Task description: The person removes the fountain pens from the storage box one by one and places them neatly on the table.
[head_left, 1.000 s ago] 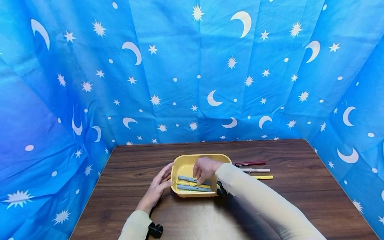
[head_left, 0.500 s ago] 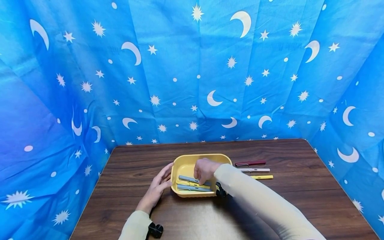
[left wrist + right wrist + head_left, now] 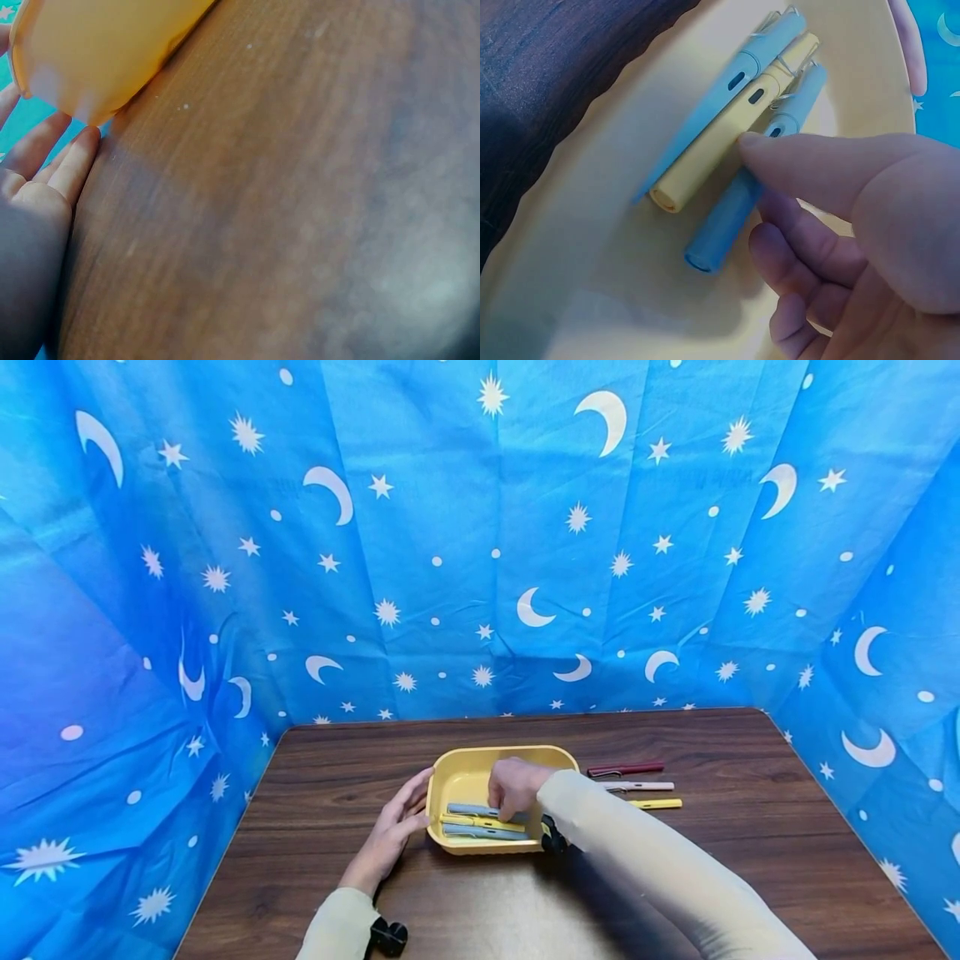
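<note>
A yellow plastic box [image 3: 468, 770] stands on the wooden table with three capped pens lying side by side in it. My right hand [image 3: 519, 787] reaches inside and pinches the farthest one, a blue pen [image 3: 721, 229], between thumb and curled fingers. Beside that lies a yellow pen [image 3: 709, 150], then another blue pen [image 3: 739, 82] along the near wall. Their clips point left in the head view. My left hand [image 3: 397, 825] rests against the box's left end, its fingers extended along the outer wall, as the left wrist view also shows.
Right of the box lie a dark red pen [image 3: 628, 769], a pale pen [image 3: 645, 786] and a second yellow pen [image 3: 663, 803], the last two partly behind my right sleeve [image 3: 637, 843]. A blue star-and-moon cloth [image 3: 450, 527] surrounds the table [image 3: 330, 777].
My right hand has shifted slightly right, and the farthest blue pen has moved a little right and nearer to the yellow pen. The left hand and the box have stayed in place.
</note>
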A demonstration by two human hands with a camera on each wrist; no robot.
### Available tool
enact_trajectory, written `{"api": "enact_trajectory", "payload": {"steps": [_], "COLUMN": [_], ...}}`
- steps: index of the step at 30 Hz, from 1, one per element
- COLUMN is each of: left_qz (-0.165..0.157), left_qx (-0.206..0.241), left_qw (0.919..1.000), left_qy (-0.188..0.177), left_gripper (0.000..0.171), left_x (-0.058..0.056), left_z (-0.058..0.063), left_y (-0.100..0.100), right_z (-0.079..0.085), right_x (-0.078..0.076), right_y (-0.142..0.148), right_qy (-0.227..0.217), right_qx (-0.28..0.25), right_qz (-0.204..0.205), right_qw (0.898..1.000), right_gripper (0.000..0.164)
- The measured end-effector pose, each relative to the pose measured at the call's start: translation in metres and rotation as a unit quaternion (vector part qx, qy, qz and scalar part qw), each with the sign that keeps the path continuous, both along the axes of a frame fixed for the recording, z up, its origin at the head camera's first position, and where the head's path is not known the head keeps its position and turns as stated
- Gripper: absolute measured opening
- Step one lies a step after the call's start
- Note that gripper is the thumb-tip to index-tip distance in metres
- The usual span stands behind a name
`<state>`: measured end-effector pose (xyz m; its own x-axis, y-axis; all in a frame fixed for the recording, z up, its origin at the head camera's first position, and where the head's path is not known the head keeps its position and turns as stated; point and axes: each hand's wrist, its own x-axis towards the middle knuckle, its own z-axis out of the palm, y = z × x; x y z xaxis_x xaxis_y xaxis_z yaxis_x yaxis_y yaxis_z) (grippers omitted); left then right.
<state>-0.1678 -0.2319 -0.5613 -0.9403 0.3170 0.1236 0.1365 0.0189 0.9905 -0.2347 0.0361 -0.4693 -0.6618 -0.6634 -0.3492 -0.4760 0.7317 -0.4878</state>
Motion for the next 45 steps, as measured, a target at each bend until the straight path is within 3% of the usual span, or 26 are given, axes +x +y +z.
{"api": "enact_trajectory", "payload": {"steps": [9,18,29,45], "left_qz": [-0.003,-0.005,-0.006,-0.003], "left_qx": [0.006,0.005,0.007,0.007], "left_qw": [1.0,1.0,1.0,1.0], "left_qy": [0.002,0.0,0.001,0.003], "left_gripper": [0.074,0.074,0.074,0.074], "left_x": [0.001,0.0,0.001,0.0], "left_z": [0.0,0.002,0.001,0.0], "left_y": [0.0,0.0,0.001,0.0], "right_z": [0.0,-0.001,0.0,0.0], "right_x": [-0.001,-0.004,-0.003,-0.003], "right_y": [0.006,0.014,0.025,0.04], "right_qy": [0.007,0.024,0.011,0.068], "right_qx": [-0.008,-0.047,-0.104,-0.188], "right_qz": [-0.005,0.006,0.014,0.019], "right_qw": [1.0,0.999,0.994,0.98], "right_gripper": [0.002,0.005,0.01,0.011]}}
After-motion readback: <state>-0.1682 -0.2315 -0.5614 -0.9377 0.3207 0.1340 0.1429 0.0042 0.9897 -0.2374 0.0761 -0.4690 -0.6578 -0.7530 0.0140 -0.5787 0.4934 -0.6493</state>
